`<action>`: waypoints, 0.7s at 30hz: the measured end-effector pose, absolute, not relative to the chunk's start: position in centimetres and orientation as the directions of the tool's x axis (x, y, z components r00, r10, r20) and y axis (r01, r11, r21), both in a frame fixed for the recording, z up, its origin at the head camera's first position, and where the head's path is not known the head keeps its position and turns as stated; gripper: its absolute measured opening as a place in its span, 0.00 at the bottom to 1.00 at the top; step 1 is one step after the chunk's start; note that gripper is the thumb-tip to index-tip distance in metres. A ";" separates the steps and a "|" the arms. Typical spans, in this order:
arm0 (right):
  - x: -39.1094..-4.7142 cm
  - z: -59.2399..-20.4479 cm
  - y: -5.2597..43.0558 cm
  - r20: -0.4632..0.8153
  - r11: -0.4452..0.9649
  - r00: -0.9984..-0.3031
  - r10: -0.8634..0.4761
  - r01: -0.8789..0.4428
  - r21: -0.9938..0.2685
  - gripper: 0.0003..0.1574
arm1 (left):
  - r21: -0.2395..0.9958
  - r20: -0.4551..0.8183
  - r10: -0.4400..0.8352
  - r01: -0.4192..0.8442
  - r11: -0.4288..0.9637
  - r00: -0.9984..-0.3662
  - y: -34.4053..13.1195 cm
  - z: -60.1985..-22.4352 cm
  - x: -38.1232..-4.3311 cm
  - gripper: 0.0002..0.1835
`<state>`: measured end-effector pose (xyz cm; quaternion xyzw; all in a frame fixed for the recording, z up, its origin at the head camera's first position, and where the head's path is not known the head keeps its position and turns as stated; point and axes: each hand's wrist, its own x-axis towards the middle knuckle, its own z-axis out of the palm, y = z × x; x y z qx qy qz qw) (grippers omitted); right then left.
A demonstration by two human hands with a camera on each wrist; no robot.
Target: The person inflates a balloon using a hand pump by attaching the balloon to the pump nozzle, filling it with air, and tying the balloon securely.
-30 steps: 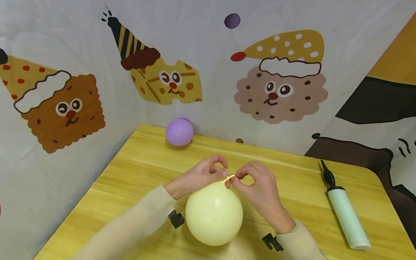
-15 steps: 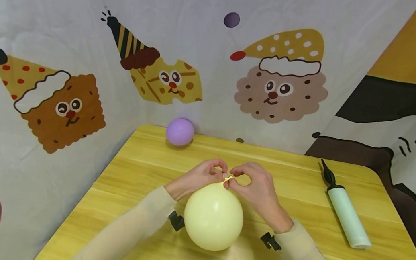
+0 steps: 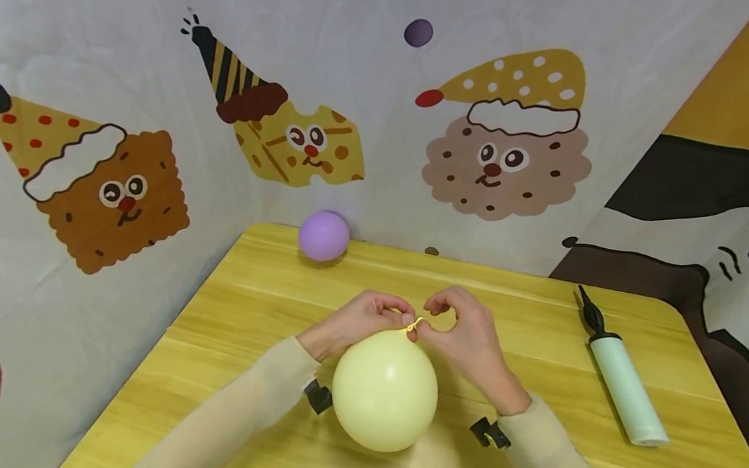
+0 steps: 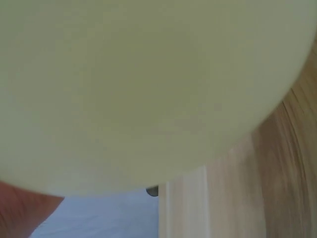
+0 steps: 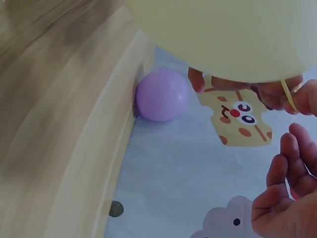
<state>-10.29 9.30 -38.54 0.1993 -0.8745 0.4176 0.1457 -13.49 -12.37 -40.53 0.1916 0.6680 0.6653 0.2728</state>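
Note:
A round pale yellow balloon (image 3: 384, 390) hangs below both hands over the table, its neck pointing up and away. My left hand (image 3: 362, 320) reaches over its upper left side and pinches the neck. From the right, my right hand (image 3: 468, 335) holds the stretched neck end (image 3: 416, 322) at its thumb, with the index finger raised apart from it. In the right wrist view the neck (image 5: 289, 95) shows as a thin taut band by the thumb, and the other fingers (image 5: 292, 163) are bent below. The balloon (image 4: 148, 89) fills most of the left wrist view and hides the left fingertips.
A small purple balloon (image 3: 324, 236) rests at the table's back left edge. On the right lies a mint-green hand pump (image 3: 627, 389) with a black nozzle. Behind the wooden table (image 3: 208, 367) hangs a printed cloth (image 3: 376, 212) with cartoon snacks.
My right index finger has lifted off the neck, while the thumb stays by it. My left fingers have lowered toward the neck. The balloon has dropped slightly.

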 end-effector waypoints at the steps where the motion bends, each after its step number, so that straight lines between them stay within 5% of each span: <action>1: -10.4 -38.5 9.4 0.403 0.568 -0.887 -0.225 -0.455 -0.685 0.14 | 0.994 -0.103 0.626 -0.101 0.039 -0.773 -12.4 -40.5 -13.5 0.13; 7: -10.8 -38.3 10.3 0.337 0.542 -0.906 -0.258 -0.424 -0.726 0.13 | 0.997 -0.051 0.700 -0.071 0.000 -0.712 -12.7 -40.7 -13.4 0.17; 12: -10.7 -37.9 10.8 0.366 0.507 -0.878 -0.308 -0.477 -0.718 0.17 | 0.978 -0.003 0.812 -0.171 -0.119 -0.584 -12.9 -41.4 -13.2 0.19; 16: -10.8 -37.9 11.1 0.474 0.480 -0.812 -0.341 -0.583 -0.655 0.22 | 0.955 0.043 0.852 -0.228 -0.188 -0.521 -12.6 -41.6 -13.0 0.13; 21: -11.3 -38.4 11.2 0.639 0.478 -0.679 -0.361 -0.723 -0.499 0.24 | 0.956 0.097 0.840 -0.185 -0.228 -0.533 -12.2 -41.6 -12.7 0.08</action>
